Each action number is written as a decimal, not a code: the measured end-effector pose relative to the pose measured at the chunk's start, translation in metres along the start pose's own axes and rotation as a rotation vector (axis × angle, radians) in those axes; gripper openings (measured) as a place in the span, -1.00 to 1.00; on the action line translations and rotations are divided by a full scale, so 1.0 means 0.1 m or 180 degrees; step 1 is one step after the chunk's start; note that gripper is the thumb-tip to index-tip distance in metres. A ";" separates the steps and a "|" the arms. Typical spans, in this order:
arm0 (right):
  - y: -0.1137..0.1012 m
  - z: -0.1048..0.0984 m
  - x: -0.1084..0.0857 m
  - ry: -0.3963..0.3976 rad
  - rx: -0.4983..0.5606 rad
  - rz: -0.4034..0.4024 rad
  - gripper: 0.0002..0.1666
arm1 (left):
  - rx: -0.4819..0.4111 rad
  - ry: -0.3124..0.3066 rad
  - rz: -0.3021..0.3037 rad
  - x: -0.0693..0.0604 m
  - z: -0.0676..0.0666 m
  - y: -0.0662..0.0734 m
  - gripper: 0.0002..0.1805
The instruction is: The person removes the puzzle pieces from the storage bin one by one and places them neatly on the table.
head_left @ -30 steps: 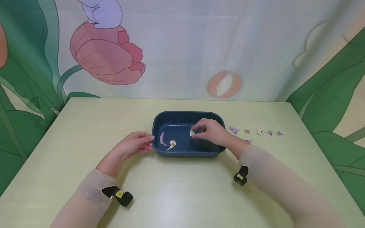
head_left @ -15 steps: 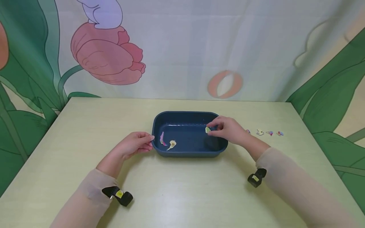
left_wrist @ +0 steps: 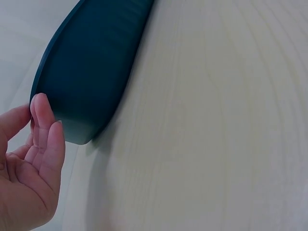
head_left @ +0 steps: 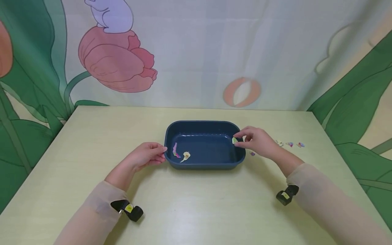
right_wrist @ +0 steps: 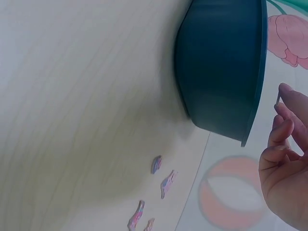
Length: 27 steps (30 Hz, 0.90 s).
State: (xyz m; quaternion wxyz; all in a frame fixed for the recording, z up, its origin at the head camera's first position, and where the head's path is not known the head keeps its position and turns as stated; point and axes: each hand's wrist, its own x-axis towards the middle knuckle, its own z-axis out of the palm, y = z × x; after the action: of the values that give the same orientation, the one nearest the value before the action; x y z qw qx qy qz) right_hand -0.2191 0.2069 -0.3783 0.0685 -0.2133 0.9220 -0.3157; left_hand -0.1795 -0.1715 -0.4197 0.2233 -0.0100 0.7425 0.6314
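Note:
A dark blue rectangular basin [head_left: 205, 166] stands on the table. My left hand [head_left: 147, 157] pinches its left rim between thumb and fingers; the left wrist view shows this grip from the side. Above the basin's right rim, my right hand [head_left: 258, 141] pinches a small flat pale green cutout [head_left: 234, 140] by its edges. In the right wrist view that cutout [right_wrist: 277, 98] shows only as a thin edge at the fingertips. Inside the basin, at its left end, lie a pink-purple strip-shaped cutout [head_left: 176, 150] and a cream cutout [head_left: 185, 156] with a tail.
Several small colourful cutouts lie on the table right of the basin, among them a purple one [head_left: 289, 144] and a red-blue one [head_left: 301, 145]. Another [head_left: 252, 153] sits close by the basin's right end. A printed curtain [head_left: 196, 61] hangs behind the table.
My right hand has moved to the right, from over the basin's middle to its right rim, still pinching the pale green cutout. My left hand keeps its hold on the left rim.

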 end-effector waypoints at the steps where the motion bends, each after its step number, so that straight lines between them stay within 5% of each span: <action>1: 0.00 -0.01 -0.01 -0.0003 -0.0013 0.0009 -0.65 | -0.0014 0.0010 -0.0007 0.00 0.00 0.00 -0.70; 27: 0.34 -0.21 -0.26 0.0077 0.0018 0.0435 -0.60 | -0.0105 -0.0047 -0.0003 0.00 -0.01 0.00 -0.72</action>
State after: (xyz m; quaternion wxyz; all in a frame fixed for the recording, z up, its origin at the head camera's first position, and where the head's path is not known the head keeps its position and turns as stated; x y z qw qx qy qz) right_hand -0.2128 0.2537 -0.3825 0.0793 -0.1458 0.9343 -0.3155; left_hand -0.1800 -0.1725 -0.4201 0.2289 -0.0094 0.7304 0.6435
